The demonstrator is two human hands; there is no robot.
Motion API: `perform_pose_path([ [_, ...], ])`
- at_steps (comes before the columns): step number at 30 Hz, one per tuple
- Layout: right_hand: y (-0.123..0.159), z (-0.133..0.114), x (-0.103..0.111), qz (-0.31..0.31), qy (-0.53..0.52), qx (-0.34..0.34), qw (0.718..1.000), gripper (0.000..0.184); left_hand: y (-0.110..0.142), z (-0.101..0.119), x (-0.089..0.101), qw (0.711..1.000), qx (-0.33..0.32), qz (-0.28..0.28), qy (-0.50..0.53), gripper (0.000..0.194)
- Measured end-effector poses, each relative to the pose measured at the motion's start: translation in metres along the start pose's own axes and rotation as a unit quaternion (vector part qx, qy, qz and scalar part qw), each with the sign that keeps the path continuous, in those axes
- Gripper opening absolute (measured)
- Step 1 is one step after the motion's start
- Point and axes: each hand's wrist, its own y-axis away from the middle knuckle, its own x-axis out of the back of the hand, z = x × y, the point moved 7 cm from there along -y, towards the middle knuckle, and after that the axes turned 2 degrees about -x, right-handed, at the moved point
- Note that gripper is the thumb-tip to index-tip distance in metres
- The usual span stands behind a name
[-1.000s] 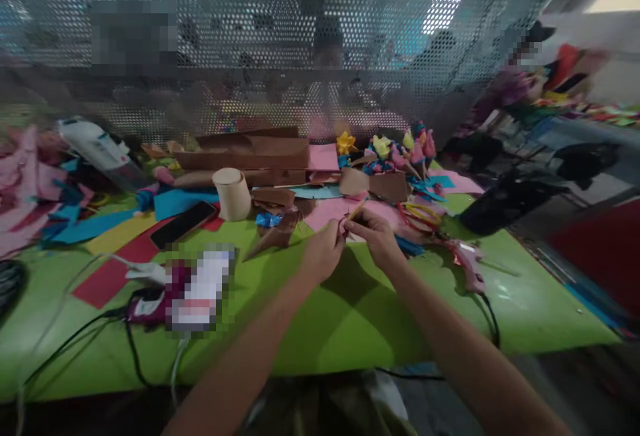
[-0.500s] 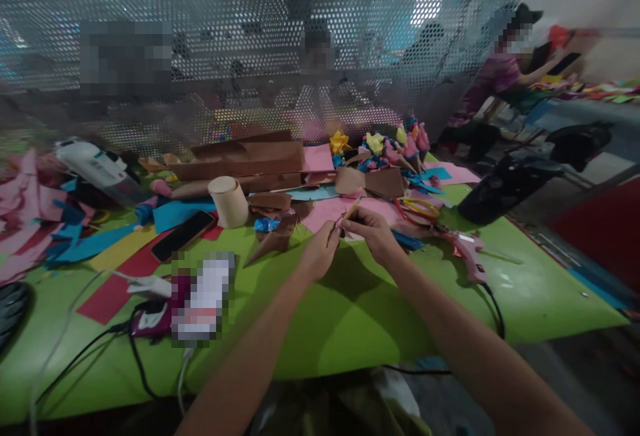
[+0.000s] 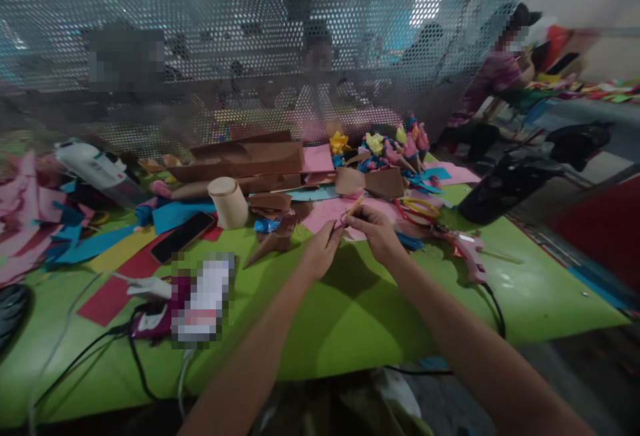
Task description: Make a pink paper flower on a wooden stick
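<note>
Head view: to the right of a beige roll [image 3: 229, 204] on a green table [image 3: 545, 309], the left hand [image 3: 323, 249] pinches a small pink piece [image 3: 342, 221], partly hidden. The right hand [image 3: 373, 226], beside it, grips a thin tan stick [image 3: 357, 206] between fingertips. Farther right of the roll lies a pink glue gun [image 3: 470, 256]; just left of it, a dark phone [image 3: 183, 237].
</note>
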Motion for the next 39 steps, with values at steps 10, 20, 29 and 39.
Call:
perform_pose_path([
  [10, 0.002, -0.002, -0.002, 0.006, 0.010, 0.008, 1.000, 0.022, 0.004, 0.007, 0.001, 0.988, 0.029, 0.018, -0.153, 0.026],
  [20, 0.002, -0.002, -0.003, -0.004, 0.015, -0.009, 1.000, 0.028, 0.003, 0.004, 0.003, 0.993, 0.018, 0.029, -0.110, 0.021],
  [29, 0.000, -0.008, 0.007, 0.026, -0.012, 0.003, 1.000, 0.027, 0.000, -0.007, 0.002, 0.996, 0.045, 0.026, 0.071, 0.031],
  [39, -0.006, -0.026, 0.054, 0.157, -0.092, 0.106, 0.978, 0.022, -0.006, -0.028, 0.023, 0.979, 0.097, 0.111, 0.140, 0.017],
])
